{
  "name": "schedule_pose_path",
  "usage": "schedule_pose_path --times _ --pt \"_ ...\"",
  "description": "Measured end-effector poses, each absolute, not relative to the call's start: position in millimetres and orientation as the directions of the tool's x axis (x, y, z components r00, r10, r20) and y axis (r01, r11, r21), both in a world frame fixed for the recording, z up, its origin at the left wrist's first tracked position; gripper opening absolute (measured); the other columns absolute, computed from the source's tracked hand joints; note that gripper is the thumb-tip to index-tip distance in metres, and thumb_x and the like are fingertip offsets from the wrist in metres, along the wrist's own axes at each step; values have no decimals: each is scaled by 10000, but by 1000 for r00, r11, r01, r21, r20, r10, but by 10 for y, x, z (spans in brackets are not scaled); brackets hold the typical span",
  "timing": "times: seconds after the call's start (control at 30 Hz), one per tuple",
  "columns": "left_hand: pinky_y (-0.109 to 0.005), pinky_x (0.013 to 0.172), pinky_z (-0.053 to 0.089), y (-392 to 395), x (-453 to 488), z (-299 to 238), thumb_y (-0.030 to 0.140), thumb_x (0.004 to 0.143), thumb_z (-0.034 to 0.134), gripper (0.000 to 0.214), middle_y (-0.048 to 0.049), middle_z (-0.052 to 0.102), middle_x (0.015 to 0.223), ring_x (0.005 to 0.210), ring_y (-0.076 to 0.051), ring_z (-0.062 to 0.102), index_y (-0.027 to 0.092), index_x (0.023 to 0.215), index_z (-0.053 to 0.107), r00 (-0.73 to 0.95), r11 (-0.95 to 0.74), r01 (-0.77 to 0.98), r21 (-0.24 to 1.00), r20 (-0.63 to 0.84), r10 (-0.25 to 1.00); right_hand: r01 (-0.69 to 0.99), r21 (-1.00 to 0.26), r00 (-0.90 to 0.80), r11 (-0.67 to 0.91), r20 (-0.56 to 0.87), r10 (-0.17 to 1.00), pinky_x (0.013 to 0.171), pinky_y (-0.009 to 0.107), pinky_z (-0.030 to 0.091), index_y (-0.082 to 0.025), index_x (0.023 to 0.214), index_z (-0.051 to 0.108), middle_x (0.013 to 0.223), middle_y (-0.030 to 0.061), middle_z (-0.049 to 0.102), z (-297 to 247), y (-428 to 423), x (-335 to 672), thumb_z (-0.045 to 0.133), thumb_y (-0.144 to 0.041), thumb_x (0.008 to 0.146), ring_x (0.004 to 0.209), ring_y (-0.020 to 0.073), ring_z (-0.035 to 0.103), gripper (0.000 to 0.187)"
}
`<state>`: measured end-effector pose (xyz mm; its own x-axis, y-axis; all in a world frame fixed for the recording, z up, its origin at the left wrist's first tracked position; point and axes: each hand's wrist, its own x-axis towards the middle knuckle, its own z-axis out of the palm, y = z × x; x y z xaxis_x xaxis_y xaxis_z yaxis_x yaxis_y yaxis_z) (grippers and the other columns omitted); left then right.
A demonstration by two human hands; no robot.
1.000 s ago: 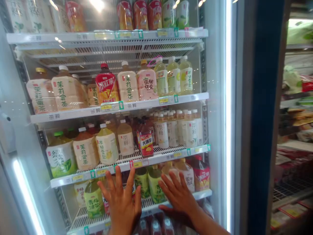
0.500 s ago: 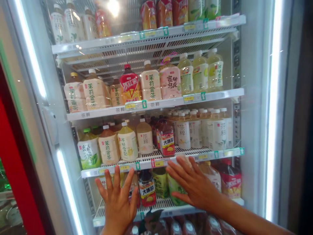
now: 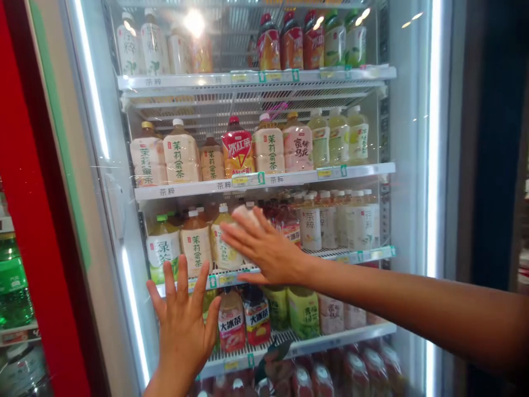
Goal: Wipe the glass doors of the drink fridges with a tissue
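My left hand [image 3: 182,320] lies flat with its fingers spread on the glass door [image 3: 405,138] of a drinks cooler, low on the left, in front of the lower shelves. My right hand [image 3: 260,248] is also open and flat against the glass, higher up and to the right, over the tea bottles [image 3: 194,245] on the third shelf [image 3: 351,255]. Neither hand holds anything. Behind the glass stand rows of bottled teas, among them a red-labelled bottle [image 3: 237,149] on the second shelf and iced-tea bottles [image 3: 256,320] on the lower shelf.
A red frame [image 3: 37,220] borders the cooler on the left, with green bottles [image 3: 12,281] beyond it. Lit strips [image 3: 433,165] run down both sides of the door. A dark upright [image 3: 496,165] stands at the right.
The view has shifted left and the cooler now sits further right. My right hand has risen from the lower shelf to the third shelf and moved left. My left hand stays flat, low on the glass.
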<state>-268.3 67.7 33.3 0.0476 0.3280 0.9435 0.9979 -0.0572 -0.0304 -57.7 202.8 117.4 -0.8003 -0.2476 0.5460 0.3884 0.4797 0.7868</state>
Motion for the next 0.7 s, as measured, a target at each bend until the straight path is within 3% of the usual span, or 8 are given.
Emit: schedule_pose_path --times 0.13,0.2,0.27,0.33,0.5,0.53,0.63,0.7 --pt "-679 1280 -42 654 -2677 336 327 982 566 787 -42 35 1764 1624 -344 -15 379 1645 145 51 -67 997 -31 948 315 -61 937 -902 344 96 -421 1300 516 184 -215 1584 423 1709 -3 295 1124 2130 -520 478 -804 880 1609 308 120 920" --pt "-675 1281 -48 663 -2682 324 335 985 558 786 -35 28 1765 1625 -343 -14 386 1645 135 67 -76 996 -46 949 307 55 921 -904 385 210 -372 1308 525 154 -186 1620 341 1720 24 260 1320 2174 -460 400 -770 943 1611 296 121 896" --pt "-678 1278 -53 688 -2692 309 372 982 563 798 -31 13 1765 1625 -346 -16 398 1645 119 72 -81 996 -49 950 303 355 803 -819 479 514 -255 1305 582 81 -169 1656 205 1731 68 205 1556 2188 -385 342 -746 979 1619 302 60 900" --pt "-676 1277 -50 727 -2697 294 416 976 571 808 -32 6 1765 1625 -347 -10 407 1643 117 68 -86 995 -43 949 307 486 690 -742 537 650 -164 1293 633 38 -168 1667 124 1731 92 182 1658 2189 -276 347 -764 970 1620 314 -2 945" --pt "-647 1281 -70 856 -2620 321 526 978 514 736 -26 70 1762 1627 -333 27 408 1633 199 149 -163 981 -109 954 259 17 839 -986 543 105 -132 1339 493 57 -259 1647 237 1721 -53 232 1467 2265 149 417 -689 992 1622 203 27 804" --pt "-652 1279 -71 884 -2584 346 537 977 510 735 -23 71 1762 1627 -335 25 409 1632 200 161 -176 977 -119 955 249 47 838 -989 544 117 -94 1339 492 51 -274 1653 207 1723 -57 222 1469 2297 237 418 -673 999 1622 203 39 795" --pt "-673 1274 -62 984 -2429 448 529 982 499 733 -23 56 1761 1627 -336 21 405 1634 188 181 -207 969 -134 956 231 478 716 -846 509 531 48 1310 607 63 -221 1670 8 1739 51 150 1510 2393 467 412 -691 990 1620 300 44 920" --pt "-669 1276 -61 1063 -2291 514 521 985 501 727 -28 63 1760 1628 -329 20 392 1634 200 202 -232 961 -152 956 213 612 629 -732 479 680 42 1292 648 79 -178 1664 -38 1737 101 138 1442 2449 609 398 -721 978 1616 341 23 977"
